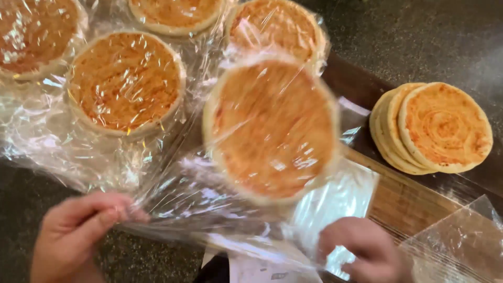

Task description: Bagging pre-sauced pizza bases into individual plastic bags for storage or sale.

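A round orange-topped flatbread point(272, 128) lies in the middle of the view, inside a clear plastic sheet point(194, 202) that is stretched over and around it; the bread is blurred. The left hand point(78, 236) holds the near left edge of that sheet, its grip pressed together, thumb and fingers pinching the film. The right hand point(367, 251) is at the sheet's near right edge, fingers curled over the plastic; it is blurred, so whether its grip is closed on the film cannot be told.

Under the bread's right side lies a wooden board point(403, 202), on the dark speckled tabletop point(414, 36). On the right sits a stack of unwrapped flatbreads point(435, 128), fanned slightly. To the left and behind lie four more wrapped flatbreads point(126, 81), close together under crinkled film. Another piece of clear film point(461, 241) lies at the lower right.
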